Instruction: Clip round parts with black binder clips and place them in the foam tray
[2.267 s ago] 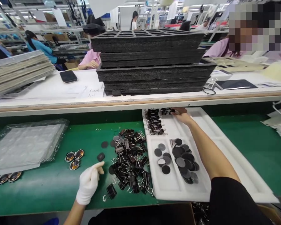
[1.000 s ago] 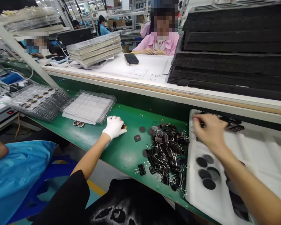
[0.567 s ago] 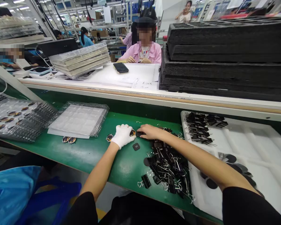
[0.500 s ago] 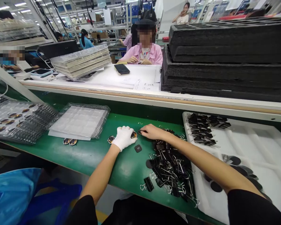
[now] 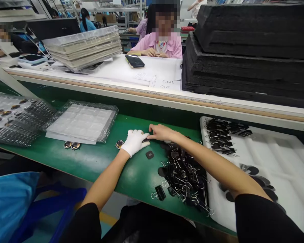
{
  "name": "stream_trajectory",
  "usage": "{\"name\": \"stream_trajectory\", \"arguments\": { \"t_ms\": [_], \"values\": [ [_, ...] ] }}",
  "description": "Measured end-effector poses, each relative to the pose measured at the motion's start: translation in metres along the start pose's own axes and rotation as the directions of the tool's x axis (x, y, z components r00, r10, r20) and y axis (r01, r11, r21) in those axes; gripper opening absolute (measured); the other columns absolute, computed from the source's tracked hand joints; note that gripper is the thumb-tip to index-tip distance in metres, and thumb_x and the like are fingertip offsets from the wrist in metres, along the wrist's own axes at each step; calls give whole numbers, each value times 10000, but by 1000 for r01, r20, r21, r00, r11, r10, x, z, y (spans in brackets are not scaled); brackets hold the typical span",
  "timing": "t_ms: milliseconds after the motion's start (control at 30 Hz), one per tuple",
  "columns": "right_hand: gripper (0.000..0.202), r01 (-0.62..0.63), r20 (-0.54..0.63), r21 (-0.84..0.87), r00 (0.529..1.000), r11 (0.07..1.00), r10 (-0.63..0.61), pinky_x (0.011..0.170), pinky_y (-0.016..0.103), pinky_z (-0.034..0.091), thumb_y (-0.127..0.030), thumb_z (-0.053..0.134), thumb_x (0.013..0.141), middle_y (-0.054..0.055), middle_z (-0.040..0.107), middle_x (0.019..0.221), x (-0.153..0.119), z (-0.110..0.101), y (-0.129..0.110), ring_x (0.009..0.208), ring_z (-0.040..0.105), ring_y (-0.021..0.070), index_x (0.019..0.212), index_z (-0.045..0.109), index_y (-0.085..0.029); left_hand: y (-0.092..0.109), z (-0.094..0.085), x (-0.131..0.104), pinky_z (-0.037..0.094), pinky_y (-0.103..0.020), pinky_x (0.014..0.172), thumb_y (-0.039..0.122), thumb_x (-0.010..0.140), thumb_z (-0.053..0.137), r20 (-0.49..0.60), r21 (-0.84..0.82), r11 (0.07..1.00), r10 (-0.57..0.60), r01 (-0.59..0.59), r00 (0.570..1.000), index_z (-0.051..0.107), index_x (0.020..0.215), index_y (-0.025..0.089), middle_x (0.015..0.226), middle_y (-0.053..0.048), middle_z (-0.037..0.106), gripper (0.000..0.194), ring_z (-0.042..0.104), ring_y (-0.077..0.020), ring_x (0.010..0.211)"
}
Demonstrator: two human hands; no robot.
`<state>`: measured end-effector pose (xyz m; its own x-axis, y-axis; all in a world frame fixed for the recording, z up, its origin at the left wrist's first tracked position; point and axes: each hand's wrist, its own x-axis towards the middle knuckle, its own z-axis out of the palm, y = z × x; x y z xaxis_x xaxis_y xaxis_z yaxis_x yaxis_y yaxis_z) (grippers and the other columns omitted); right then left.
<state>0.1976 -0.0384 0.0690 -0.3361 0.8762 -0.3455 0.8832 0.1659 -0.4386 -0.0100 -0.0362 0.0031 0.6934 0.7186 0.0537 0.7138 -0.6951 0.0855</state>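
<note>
My left hand [image 5: 134,143], in a white glove, is closed over a small round piece [image 5: 145,140], which is mostly covered by the fingers. Touching that piece from the right are the bent fingers of my right hand [image 5: 160,132]; whether they grip anything is hidden. A round amber-and-dark piece [image 5: 120,144] lies just left of the glove. Below my hands a small black square pad [image 5: 149,155] rests on the green table [image 5: 96,165]. A heap of black binder clips [image 5: 186,172] is under and below my right forearm.
Plastic trays [image 5: 81,121] and two round pieces [image 5: 71,145] lie left. White foam [image 5: 276,148] holding clips [image 5: 219,135] and dark discs [image 5: 262,184] is right. Beyond the ledge [image 5: 152,94] stand black foam stacks [image 5: 248,64], a phone [image 5: 134,61] and a person in pink [image 5: 152,44].
The view has tilted down slightly. My right hand has moved left until its fingertips meet the glove; the dark disc it held near the table's middle no longer shows.
</note>
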Motion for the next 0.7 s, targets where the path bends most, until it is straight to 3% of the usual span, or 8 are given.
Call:
{"name": "stream_trajectory", "arguments": {
  "t_ms": [67, 167, 267, 333, 500, 633, 700],
  "values": [
    [300, 76, 46, -26, 996, 997, -75, 696, 297, 415, -453, 751, 890, 51, 732, 937, -28, -16, 6, 854, 660, 230, 1083, 682, -233, 0, 0, 0, 313, -442, 906, 575, 973, 594, -8, 11, 1000, 7, -7, 1000, 673, 1285, 325, 1128, -86, 698, 407, 601, -298, 1038],
    [285, 159, 152, -45, 977, 986, -150, 756, 312, 442, -396, 849, 770, 34, 729, 988, -73, -25, 22, 915, 668, 245, 1011, 755, -275, 1, 0, 2, 314, -444, 897, 582, 973, 587, -14, 22, 1000, 17, -17, 1000, 685, 1258, 311, 1122, -93, 697, 405, 596, -297, 1010],
    [71, 106, 104, -101, 990, 989, -95, 840, 361, 451, -250, 773, 815, 38, 748, 932, -104, -19, 36, 937, 691, 265, 884, 781, -261, 2, 1, 4, 319, -444, 893, 579, 983, 566, -12, 30, 999, 11, -11, 1000, 683, 1264, 304, 1132, -100, 691, 410, 591, -299, 1010],
    [127, 95, 51, -55, 994, 994, -92, 852, 372, 468, -221, 672, 887, 47, 773, 898, -115, -15, 43, 903, 713, 255, 838, 787, -240, 2, 2, 4, 321, -445, 896, 574, 986, 561, -11, 28, 1000, 2, -2, 1000, 676, 1284, 305, 1142, -103, 688, 417, 587, -302, 1018],
    [308, 34, -25, 264, 999, 964, -28, 828, 345, 537, -408, 734, 863, 45, 818, 960, -124, -30, 55, 896, 747, 238, 1112, 813, -246, 3, 3, 5, 321, -446, 906, 556, 979, 576, -3, -3, 1000, -15, 15, 1000, 673, 1299, 315, 1157, -111, 680, 412, 580, -307, 1039],
    [379, 29, 109, 465, 990, 885, -89, 806, 348, 567, -538, 813, 755, 65, 808, 891, -105, -35, 61, 853, 741, 226, 928, 830, -201, 4, 1, 4, 325, -442, 904, 557, 985, 563, 10, 12, 1000, -14, 13, 1000, 677, 1295, 309, 1155, -116, 679, 413, 586, -311, 1040],
    [386, 8, 92, 544, 993, 839, -70, 815, 352, 582, -541, 825, 729, 67, 802, 870, -85, -30, 61, 835, 737, 215, 885, 816, -188, 3, 0, 4, 327, -441, 906, 552, 987, 564, 17, 19, 1000, -7, 6, 1000, 665, 1316, 296, 1162, -119, 685, 429, 596, -317, 1045]
  ]
}}
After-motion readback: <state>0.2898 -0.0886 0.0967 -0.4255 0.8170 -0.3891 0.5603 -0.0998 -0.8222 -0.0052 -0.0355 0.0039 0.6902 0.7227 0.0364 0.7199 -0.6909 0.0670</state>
